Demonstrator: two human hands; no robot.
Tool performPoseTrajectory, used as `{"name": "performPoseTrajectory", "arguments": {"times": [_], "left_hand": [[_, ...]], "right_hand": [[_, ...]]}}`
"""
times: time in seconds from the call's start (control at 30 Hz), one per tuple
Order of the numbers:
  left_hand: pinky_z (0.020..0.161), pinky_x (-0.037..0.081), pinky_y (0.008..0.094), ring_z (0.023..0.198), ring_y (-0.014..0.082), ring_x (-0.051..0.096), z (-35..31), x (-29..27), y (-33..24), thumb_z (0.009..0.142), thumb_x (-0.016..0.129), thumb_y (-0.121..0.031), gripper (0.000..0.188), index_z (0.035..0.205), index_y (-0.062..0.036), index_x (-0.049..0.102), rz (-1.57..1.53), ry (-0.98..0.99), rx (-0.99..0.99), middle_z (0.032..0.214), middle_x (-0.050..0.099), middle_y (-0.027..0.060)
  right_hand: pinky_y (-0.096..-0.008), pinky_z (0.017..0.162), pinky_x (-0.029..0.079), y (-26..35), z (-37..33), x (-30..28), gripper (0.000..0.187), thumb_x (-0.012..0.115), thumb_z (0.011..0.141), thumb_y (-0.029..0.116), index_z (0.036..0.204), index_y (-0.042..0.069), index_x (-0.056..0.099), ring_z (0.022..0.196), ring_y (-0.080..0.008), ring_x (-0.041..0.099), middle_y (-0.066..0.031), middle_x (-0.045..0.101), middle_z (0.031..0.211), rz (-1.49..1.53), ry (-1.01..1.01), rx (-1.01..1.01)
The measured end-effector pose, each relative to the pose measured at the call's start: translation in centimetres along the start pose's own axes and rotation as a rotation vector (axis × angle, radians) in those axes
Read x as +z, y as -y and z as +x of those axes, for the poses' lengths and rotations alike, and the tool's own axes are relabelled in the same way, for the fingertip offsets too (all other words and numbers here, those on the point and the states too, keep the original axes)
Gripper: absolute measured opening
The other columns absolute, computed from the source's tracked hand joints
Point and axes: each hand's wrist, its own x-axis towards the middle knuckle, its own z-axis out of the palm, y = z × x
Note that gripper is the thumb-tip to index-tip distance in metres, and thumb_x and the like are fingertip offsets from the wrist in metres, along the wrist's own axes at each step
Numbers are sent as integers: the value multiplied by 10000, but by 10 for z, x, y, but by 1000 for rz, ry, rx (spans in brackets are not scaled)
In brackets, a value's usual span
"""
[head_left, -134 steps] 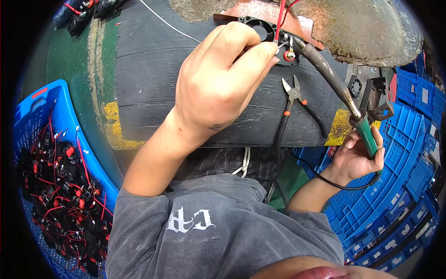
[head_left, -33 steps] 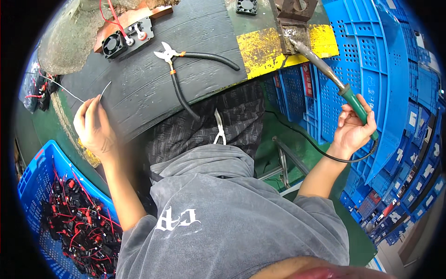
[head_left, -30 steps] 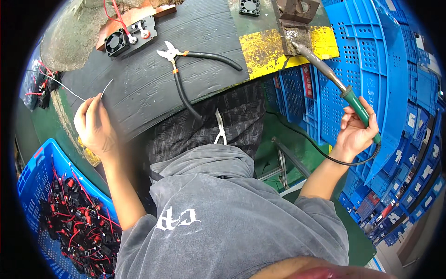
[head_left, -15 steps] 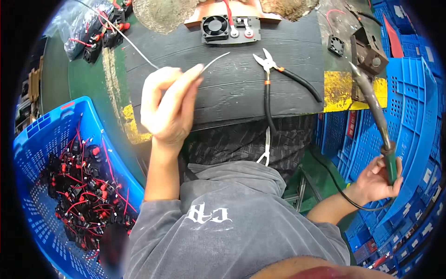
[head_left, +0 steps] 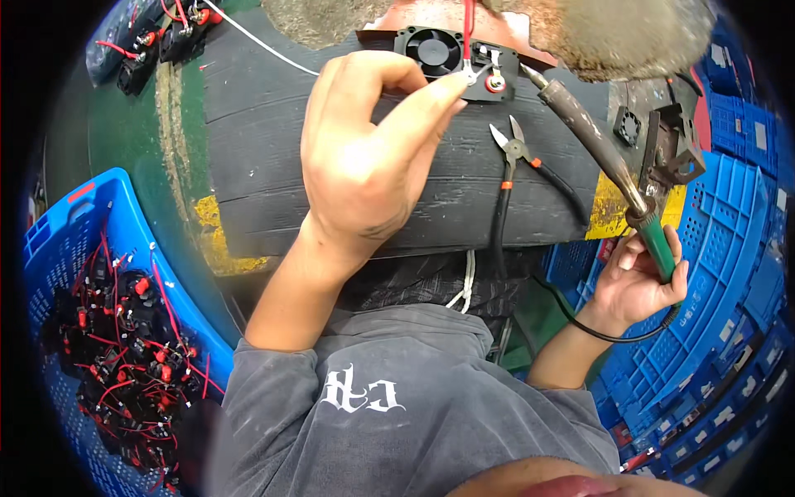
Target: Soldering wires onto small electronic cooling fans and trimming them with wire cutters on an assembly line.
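My left hand (head_left: 364, 157) pinches a thin silvery solder wire (head_left: 263, 41) between thumb and fingers. Its fingertips are at a terminal with a red wire (head_left: 469, 33) on a small black board (head_left: 507, 65), which carries a black fan (head_left: 434, 51). A second round terminal (head_left: 495, 83) with a red ring sits to the right. My right hand (head_left: 636, 286) grips the green handle of a soldering iron (head_left: 592, 137), its tip just right of the board. Whether the tip touches anything is hard to tell. Cutting pliers (head_left: 515, 151) lie with jaws apart on the black mat.
A blue crate (head_left: 124, 195) at left holds many fan units with red wires. More fan units (head_left: 137, 66) lie at far left. At right are a metal stand (head_left: 662, 157), a small fan (head_left: 628, 124) and stacked blue crates (head_left: 720, 215). The iron's cord (head_left: 580, 327) loops below my right hand.
My left hand has moved right and forward with the solder wire, reaching the board. My right hand has brought the iron leftward, its tip now beside the board.
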Motion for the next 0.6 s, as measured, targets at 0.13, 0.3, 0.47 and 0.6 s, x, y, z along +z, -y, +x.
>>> {"name": "performPoseTrajectory", "arguments": {"times": [0.13, 0.3, 0.47, 0.6], "left_hand": [[612, 450, 323, 722, 220, 552, -2, 4, 5, 645, 733, 15, 307, 946, -42, 720, -5, -16, 24, 824, 549, 62], [671, 459, 291, 761, 187, 547, -2, 3, 3, 680, 788, -12, 324, 997, -69, 755, -5, 34, -26, 857, 576, 53], [678, 458, 292, 765, 189, 545, -1, 4, 3, 675, 793, -23, 335, 1002, -82, 757, 26, 43, -34, 864, 576, 50], [678, 459, 290, 767, 188, 546, -1, 5, 2, 673, 795, -24, 337, 1002, -87, 758, 32, 43, -44, 864, 576, 48]], "right_hand": [[-245, 375, 412, -1, 4, 6, 541, 437, 949, 426, 1179, -28, 618, 512, -220, 554, -235, 644, 790, 18, -1, 18], [-243, 358, 411, -9, 8, 6, 529, 441, 944, 430, 1137, -28, 622, 500, -212, 561, -240, 649, 795, 24, -20, 22], [-253, 347, 406, -12, 12, 14, 529, 431, 946, 449, 1095, -14, 642, 446, -216, 549, -226, 669, 786, -4, -61, 41], [-254, 349, 410, -14, 13, 13, 534, 425, 952, 449, 1105, -17, 638, 443, -219, 548, -227, 667, 777, -29, -54, 39]]}}
